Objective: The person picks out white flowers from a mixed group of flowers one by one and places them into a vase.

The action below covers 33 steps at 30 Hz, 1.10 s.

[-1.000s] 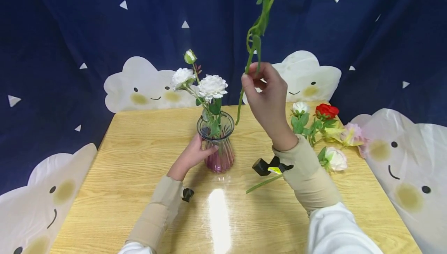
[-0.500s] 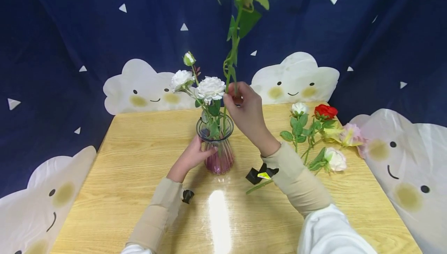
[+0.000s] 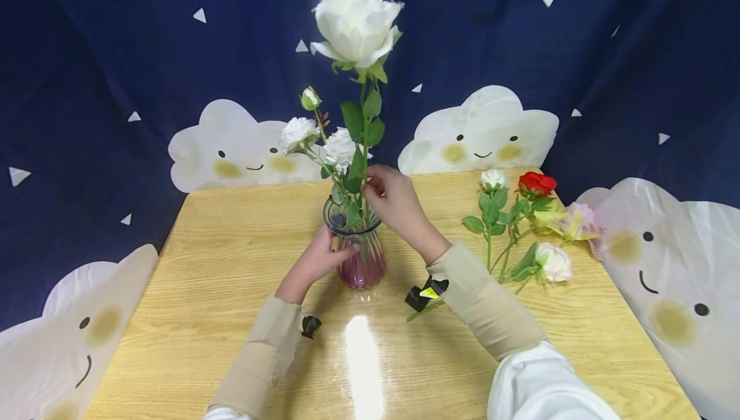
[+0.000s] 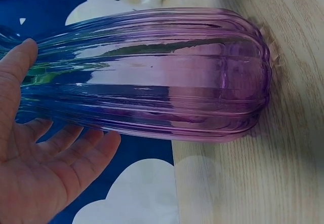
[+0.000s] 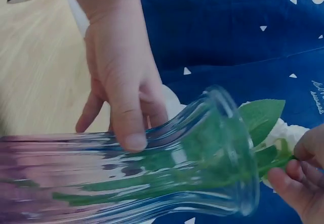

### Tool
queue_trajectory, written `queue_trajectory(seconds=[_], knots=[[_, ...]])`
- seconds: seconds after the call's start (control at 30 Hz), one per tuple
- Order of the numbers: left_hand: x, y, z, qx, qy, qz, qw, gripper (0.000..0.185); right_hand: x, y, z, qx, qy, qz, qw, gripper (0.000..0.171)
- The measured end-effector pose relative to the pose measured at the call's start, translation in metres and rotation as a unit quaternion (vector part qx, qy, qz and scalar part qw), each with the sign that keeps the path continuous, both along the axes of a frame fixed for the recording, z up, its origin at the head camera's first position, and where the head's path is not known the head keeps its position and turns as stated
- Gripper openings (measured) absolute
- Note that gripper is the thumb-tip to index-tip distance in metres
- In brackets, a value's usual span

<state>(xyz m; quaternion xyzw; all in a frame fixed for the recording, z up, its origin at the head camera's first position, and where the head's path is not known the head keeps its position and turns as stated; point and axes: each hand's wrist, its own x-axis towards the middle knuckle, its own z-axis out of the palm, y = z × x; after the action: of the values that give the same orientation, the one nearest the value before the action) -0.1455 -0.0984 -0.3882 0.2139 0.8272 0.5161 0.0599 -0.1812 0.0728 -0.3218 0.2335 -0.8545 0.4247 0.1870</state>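
Observation:
A ribbed glass vase (image 3: 360, 259), pink at the base, stands mid-table with small white roses (image 3: 297, 131) in it. My left hand (image 3: 337, 253) grips its neck, thumb on the near side and fingers behind; the left wrist view shows the vase (image 4: 152, 77) against my palm. Just right of the rim, my right hand (image 3: 372, 189) pinches the stem of a tall white rose (image 3: 355, 22) whose lower end is inside the vase. In the right wrist view my fingertips (image 5: 296, 181) pinch the green stem (image 5: 276, 163) just outside the vase mouth (image 5: 238, 158).
Loose flowers lie at the table's right side: a red rose (image 3: 537, 183), a small white one (image 3: 495, 179), a pink one (image 3: 581, 221) and a white bloom (image 3: 555, 262). The wooden table (image 3: 220, 304) is ringed by a dark blue curtain with cloud cut-outs (image 3: 482, 128).
My right hand has come down and to the left with the tall white rose, and its stem has slid into the vase. The left hand has stayed on the vase.

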Motion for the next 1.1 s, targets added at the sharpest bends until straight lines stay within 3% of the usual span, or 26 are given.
queue_trajectory(seconds=[0.23, 0.47, 0.67, 0.87, 1.1], knots=[[-0.003, -0.001, -0.006, 0.011, 0.011, -0.007, 0.9999, 0.074, 0.0, 0.0, -0.005, 0.064, -0.013, -0.009, 0.998, 0.007], [-0.018, -0.005, -0.038, -0.002, 0.014, 0.009, 0.9999, 0.079, 0.002, 0.004, 0.003, 0.151, -0.035, -0.014, 0.988, 0.011], [-0.018, -0.005, -0.038, -0.012, 0.013, 0.019, 0.9997, 0.078, 0.001, 0.017, 0.009, 0.206, -0.09, -0.012, 0.974, 0.018], [-0.017, -0.004, -0.035, -0.011, 0.008, 0.021, 0.9997, 0.077, -0.005, 0.033, 0.006, 0.23, -0.13, -0.048, 0.963, 0.015], [-0.017, -0.003, -0.036, -0.016, 0.002, 0.022, 0.9996, 0.073, -0.016, 0.054, -0.011, 0.201, -0.158, -0.057, 0.965, 0.025]])
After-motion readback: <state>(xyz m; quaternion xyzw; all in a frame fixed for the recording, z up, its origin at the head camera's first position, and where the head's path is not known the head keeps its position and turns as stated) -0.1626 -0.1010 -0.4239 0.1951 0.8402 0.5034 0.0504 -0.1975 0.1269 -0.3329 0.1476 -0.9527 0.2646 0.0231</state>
